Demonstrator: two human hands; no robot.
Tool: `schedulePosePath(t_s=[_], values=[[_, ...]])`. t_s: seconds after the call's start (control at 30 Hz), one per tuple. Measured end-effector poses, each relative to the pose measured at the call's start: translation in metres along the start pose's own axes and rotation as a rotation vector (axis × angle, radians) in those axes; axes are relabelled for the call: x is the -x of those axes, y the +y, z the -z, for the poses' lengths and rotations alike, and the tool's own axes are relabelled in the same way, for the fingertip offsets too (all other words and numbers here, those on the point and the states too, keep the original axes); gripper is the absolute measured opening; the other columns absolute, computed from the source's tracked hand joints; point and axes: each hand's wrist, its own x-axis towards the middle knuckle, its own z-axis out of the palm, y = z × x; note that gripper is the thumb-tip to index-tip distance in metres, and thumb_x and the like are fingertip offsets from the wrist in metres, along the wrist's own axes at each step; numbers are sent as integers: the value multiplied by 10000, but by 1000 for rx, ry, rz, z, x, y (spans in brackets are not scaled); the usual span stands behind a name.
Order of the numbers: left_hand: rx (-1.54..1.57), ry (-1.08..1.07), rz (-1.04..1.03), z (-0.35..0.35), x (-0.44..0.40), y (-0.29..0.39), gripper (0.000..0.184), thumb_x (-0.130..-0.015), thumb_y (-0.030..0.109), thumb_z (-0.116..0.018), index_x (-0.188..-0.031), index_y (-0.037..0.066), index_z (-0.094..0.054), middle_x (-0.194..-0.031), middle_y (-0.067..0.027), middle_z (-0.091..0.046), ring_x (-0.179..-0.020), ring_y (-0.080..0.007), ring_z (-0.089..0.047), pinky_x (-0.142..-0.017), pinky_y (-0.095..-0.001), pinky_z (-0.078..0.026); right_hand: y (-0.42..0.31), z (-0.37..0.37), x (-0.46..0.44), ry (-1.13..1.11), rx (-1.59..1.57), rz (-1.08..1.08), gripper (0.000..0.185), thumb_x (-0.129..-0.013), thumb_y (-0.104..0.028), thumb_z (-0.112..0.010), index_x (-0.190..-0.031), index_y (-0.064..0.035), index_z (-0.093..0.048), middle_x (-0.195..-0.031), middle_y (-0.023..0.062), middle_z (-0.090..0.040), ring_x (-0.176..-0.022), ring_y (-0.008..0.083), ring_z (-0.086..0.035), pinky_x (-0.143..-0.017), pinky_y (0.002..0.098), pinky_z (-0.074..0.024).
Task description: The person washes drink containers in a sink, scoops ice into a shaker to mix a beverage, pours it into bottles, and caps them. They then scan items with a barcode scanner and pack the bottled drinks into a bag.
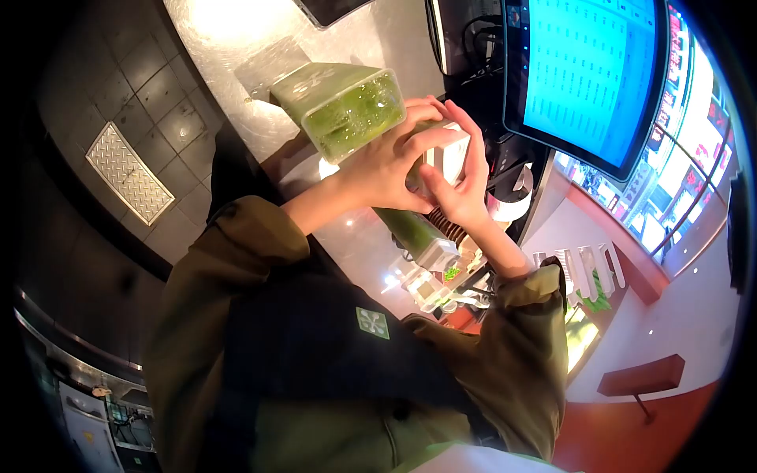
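My left hand [374, 173] and my right hand [467, 193] are curled together around a small white boxy object [453, 158]. Fingers cover much of it, so I cannot tell its kind. Right behind my left hand is a clear square-sided container [355, 118] filled with green contents, droplets showing on its end face. A second long container of green [414, 236] lies in view below my hands, partly hidden by them. Beside it is a stack of brown ridged rims [448, 229], partly covered by my right wrist.
A lit screen [587, 75] stands at the upper right, with black cables [477, 35] beside it. The containers are on a metal counter [236, 47]. A tiled floor [158, 94] with a metal plate [130, 173] is at left; a red-brown stool [643, 376] is lower right.
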Motion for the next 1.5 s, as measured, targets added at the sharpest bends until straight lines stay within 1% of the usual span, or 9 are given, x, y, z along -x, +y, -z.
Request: schedulePosePath(t_s=[0.43,0.63,0.67,0.8,1.03,1.13,1.27,1.4,1.5], values=[[52,0,-117,-4,6,-19,875,-507,307,-851,-1243,138,-410,-1221,-127,-463,-1158,-363,-456,-924,-444,-426,2,4,-2,-63,134,84,746,-771,-245,-648,-1347,52,-278,-1300,228,-439,-1215,300,-439,-1020,385,-328],[1,-42,126,-2,22,-15,895,-563,226,-827,-1313,118,-349,-1298,-136,-451,-1192,-336,-454,-957,-428,-412,-24,5,12,7,533,-129,814,-758,-263,-703,-1359,30,-238,-1231,270,-475,-1092,383,-537,-922,404,-434],[27,-56,148,-1,24,-13,873,-572,133,-802,-1317,107,-347,-1312,-114,-449,-1204,-323,-448,-979,-414,-402,-34,3,14,-43,679,-119,882,-732,-276,-742,-1361,33,-207,-1185,284,-498,-1003,433,-572,-843,419,-482],[42,-92,129,1,23,-16,898,-525,-6,-777,-1311,87,-353,-1336,-107,-434,-1213,-325,-443,-1001,-401,-386,-46,0,9,-72,739,-177,841,-721,-228,-744,-1327,25,-218,-950,266,-599,-848,412,-629,-718,408,-516],[120,-124,128,-6,28,-26,963,-513,3,-800,-1340,108,-319,-1357,-109,-406,-1240,-320,-414,-1011,-405,-376,-47,4,6,-109,714,-149,758,-718,-177,-735,-1285,29,-276,-892,230,-609,-787,336,-648,-691,363,-518],[58,-114,129,-10,30,-26,991,-505,31,-816,-1350,113,-305,-1369,-108,-392,-1245,-328,-406,-1017,-411,-367,-36,8,9,-53,559,-145,631,-792,-169,-673,-1275,16,-312,-935,188,-601,-826,249,-630,-708,332,-502],[25,-58,122,-13,31,-25,1013,-559,315,-830,-1412,210,-294,-1328,-133,-439,-1194,-354,-449,-970,-489,-354,-48,5,-6,11,494,-307,371,-917,-215,-524,-1196,20,-456,-937,119,-591,-870,154,-571,-756,264,-464],[46,-22,136,-13,30,-19,994,-588,449,-793,-1418,210,-299,-1344,-165,-411,-1197,-367,-441,-982,-492,-345,-50,4,-26,-9,412,-356,376,-953,-280,-431,-1133,26,-555,-987,107,-610,-921,142,-545,-823,265,-425],[-4,18,146,-15,32,-14,992,-593,537,-759,-1403,165,-325,-1333,-195,-403,-1193,-371,-436,-981,-501,-334,-51,4,-43,-114,436,-341,521,-973,-389,-359,-1197,55,-514,-1114,124,-598,-1026,171,-544,-907,284,-400]])
